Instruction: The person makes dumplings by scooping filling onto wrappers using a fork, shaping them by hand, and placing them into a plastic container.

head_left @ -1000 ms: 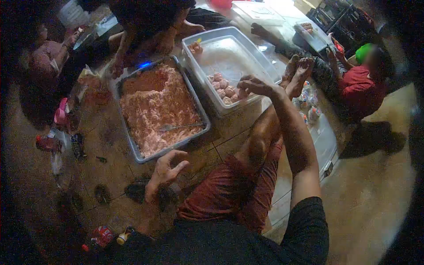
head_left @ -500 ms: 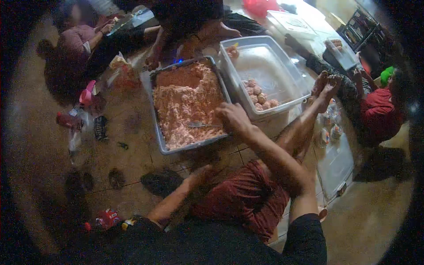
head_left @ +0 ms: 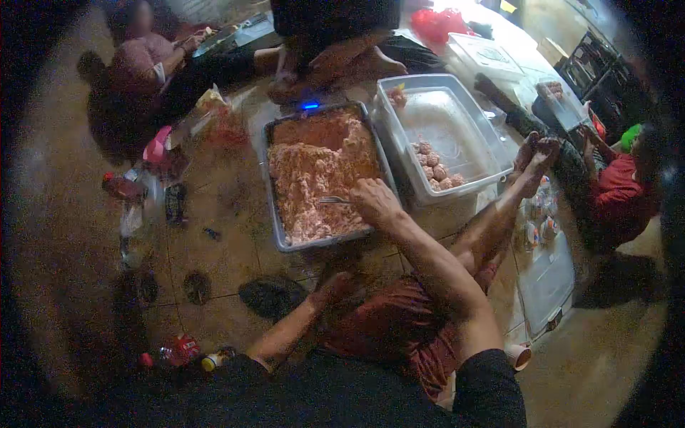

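A grey-rimmed plastic tub holds a mass of pinkish ground meat, dug lower at its far end. Over the tub's near right part, my right hand is closed around the handle of a fork. The tines point left and lie against the meat. Dim and partly blurred, my left hand is by my lap, below the tub, with its fingers loosely stretched and nothing visible in them. Beside the tub, a clear plastic bin has several meatballs in its near left corner.
A person in red sits at the right with a container. Another person sits at the upper left; a third is beyond the tub. Bottles, a pink item and a lid lie on the tiled floor.
My right hand has come down onto the fork's handle, which lay in the meat. The view has shifted, so the tub and bin appear further right and lower.
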